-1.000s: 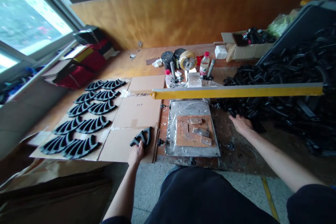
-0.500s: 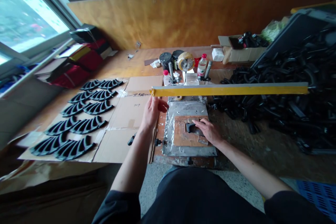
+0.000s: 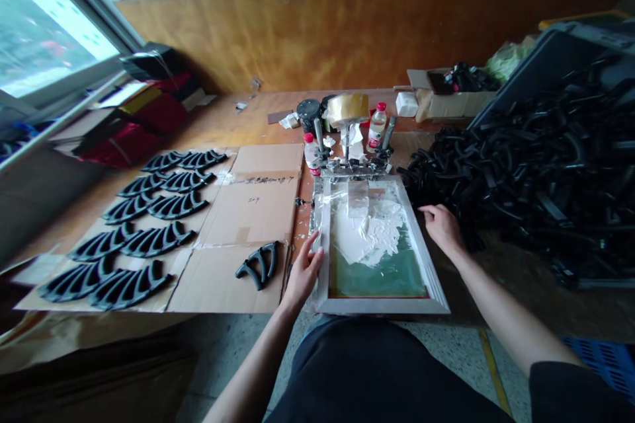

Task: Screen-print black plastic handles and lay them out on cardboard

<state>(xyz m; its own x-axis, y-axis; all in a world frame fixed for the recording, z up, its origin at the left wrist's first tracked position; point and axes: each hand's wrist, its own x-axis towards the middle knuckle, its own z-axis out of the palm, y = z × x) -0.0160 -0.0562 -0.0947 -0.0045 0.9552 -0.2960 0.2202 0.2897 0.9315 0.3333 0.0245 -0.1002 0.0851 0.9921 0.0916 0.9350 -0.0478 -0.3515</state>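
My left hand (image 3: 303, 271): half open, thumb and fingers spread, nothing seen in its grip; fingertips at the left side of the screen frame (image 3: 389, 305), can't tell if touching. My right hand (image 3: 442, 228): half open, fingers loosely bent, forefinger out, nothing seen in it; just beyond the frame's right side, near edge of the pile of black parts (image 3: 536, 158).

Frame lies flat between my two hands. White paste (image 3: 370, 234) spread over the upper part of its green mesh (image 3: 380, 277), lumpy toward my right hand. Clear block (image 3: 358, 198) at the far end of the paste, ahead of both hands.

Just left of my left hand: one loose black piece (image 3: 260, 264), branched, on the cardboard (image 3: 258, 211). Farther left on the same cardboard: black fan-shaped sets (image 3: 149, 238), laid in pairs, five rows.

Beyond both hands, past the frame: clamp stand (image 3: 347, 168), tape roll (image 3: 348, 108) above it, red-capped bottle (image 3: 377, 127) on the right-hand side, dark tin (image 3: 308, 114) on the left. Open carton (image 3: 456, 104) beyond my right hand.
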